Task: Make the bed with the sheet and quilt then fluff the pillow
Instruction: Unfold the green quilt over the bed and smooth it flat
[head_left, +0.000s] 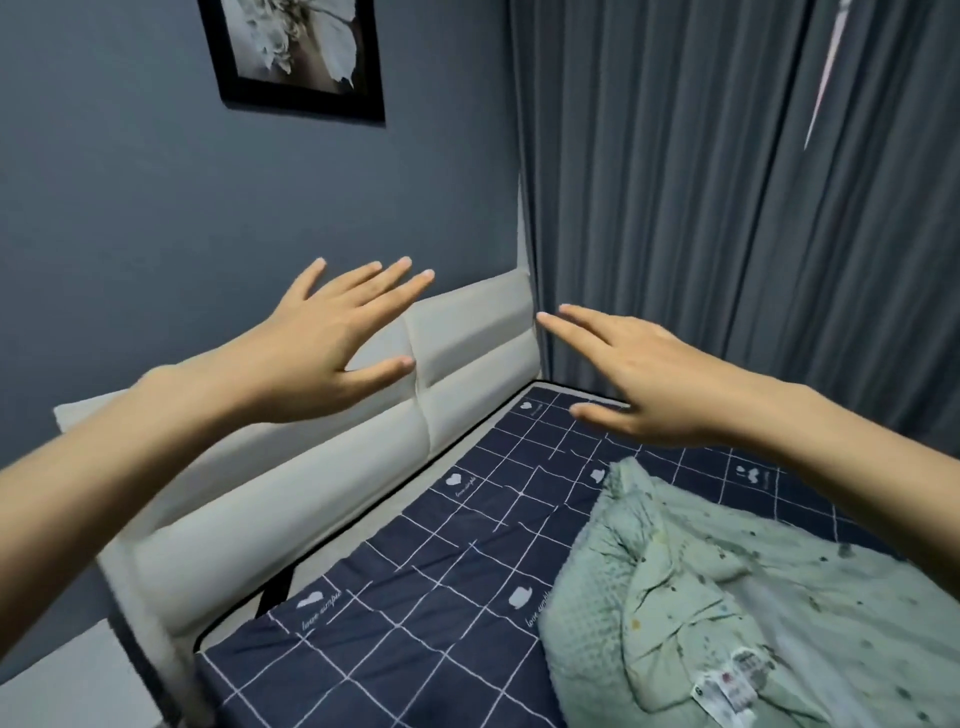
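While my left hand (317, 353) and right hand (644, 374) hover spread and empty, the green quilt (701, 587) lies bunched on the navy sheet (415, 582). I judge that a careless grab could drag the sheet askew.

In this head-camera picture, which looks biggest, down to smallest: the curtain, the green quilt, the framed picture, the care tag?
1. Curtain
2. Green quilt, though it lies nearer the camera and is cut off
3. Framed picture, also cut off
4. Care tag
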